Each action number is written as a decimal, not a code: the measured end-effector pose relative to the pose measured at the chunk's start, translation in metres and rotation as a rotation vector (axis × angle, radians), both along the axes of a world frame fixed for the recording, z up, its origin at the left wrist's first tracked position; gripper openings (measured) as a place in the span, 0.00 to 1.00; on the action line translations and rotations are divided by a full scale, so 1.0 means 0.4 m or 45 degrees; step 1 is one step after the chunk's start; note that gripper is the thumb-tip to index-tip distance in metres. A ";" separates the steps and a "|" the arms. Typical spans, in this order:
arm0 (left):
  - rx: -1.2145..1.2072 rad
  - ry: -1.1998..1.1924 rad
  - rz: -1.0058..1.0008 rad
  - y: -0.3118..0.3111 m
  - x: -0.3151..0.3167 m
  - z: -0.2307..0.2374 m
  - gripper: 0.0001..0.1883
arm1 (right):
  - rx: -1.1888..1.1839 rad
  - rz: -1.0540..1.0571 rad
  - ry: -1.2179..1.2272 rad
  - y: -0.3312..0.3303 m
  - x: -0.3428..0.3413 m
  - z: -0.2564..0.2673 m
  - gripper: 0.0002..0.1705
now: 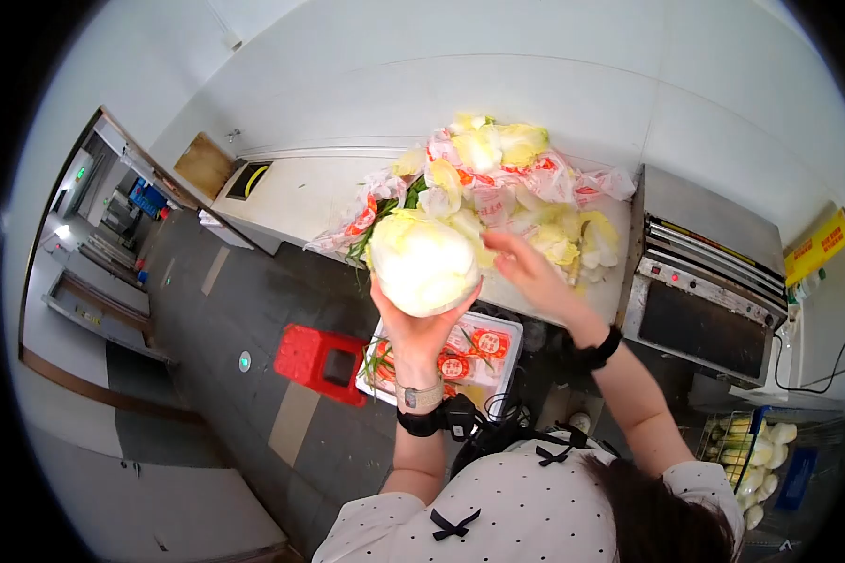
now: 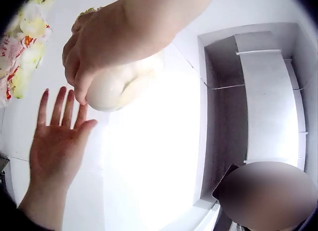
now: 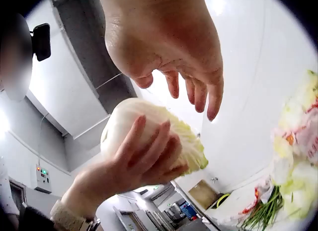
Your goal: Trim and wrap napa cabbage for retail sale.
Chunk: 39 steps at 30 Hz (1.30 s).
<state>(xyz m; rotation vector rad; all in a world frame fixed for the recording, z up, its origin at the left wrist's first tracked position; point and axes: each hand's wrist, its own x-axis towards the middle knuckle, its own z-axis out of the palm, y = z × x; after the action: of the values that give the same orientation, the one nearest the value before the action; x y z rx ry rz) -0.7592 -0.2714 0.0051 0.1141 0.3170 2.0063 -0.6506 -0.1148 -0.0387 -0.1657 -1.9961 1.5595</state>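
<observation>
My left hand (image 1: 411,328) grips a pale head of napa cabbage (image 1: 424,261) and holds it up in front of the counter. In the right wrist view the fingers of that hand (image 3: 151,154) spread around the white body of the cabbage (image 3: 128,122), whose frilly yellow-green leaf tips point to the right. Just right of the cabbage my right hand (image 1: 533,274) is raised with nothing in it. Its fingers are extended and apart in the left wrist view, where the palm of the right hand (image 2: 57,146) shows.
Loose cabbage leaves (image 1: 559,246) and printed plastic wrapping (image 1: 493,202) cover part of the counter (image 1: 305,192). Below stand a white tray (image 1: 512,361) with red-printed packages and a red stool (image 1: 300,355). A sealing machine (image 1: 709,281) is at right, near a basket of cabbages (image 1: 756,460).
</observation>
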 end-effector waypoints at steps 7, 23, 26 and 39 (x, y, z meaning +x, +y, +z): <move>-0.040 0.174 0.160 0.027 0.017 -0.026 0.34 | -0.949 0.113 0.170 -0.141 0.052 -0.171 0.47; 0.000 1.097 0.121 0.047 0.009 -0.040 0.56 | -0.942 0.058 0.674 -0.094 0.028 -0.058 0.61; -0.069 1.350 0.198 0.050 -0.018 -0.027 0.55 | -1.326 0.486 0.735 -0.090 0.075 -0.034 0.57; -0.257 0.710 -0.814 0.053 -0.132 0.040 0.51 | -1.062 0.595 0.571 0.019 0.191 -0.139 0.60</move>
<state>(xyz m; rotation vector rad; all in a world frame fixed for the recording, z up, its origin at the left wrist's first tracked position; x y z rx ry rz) -0.8120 -0.2501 0.0210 0.5766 0.7321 1.2714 -0.5743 -0.1073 -0.0943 0.3266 -0.9896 2.3953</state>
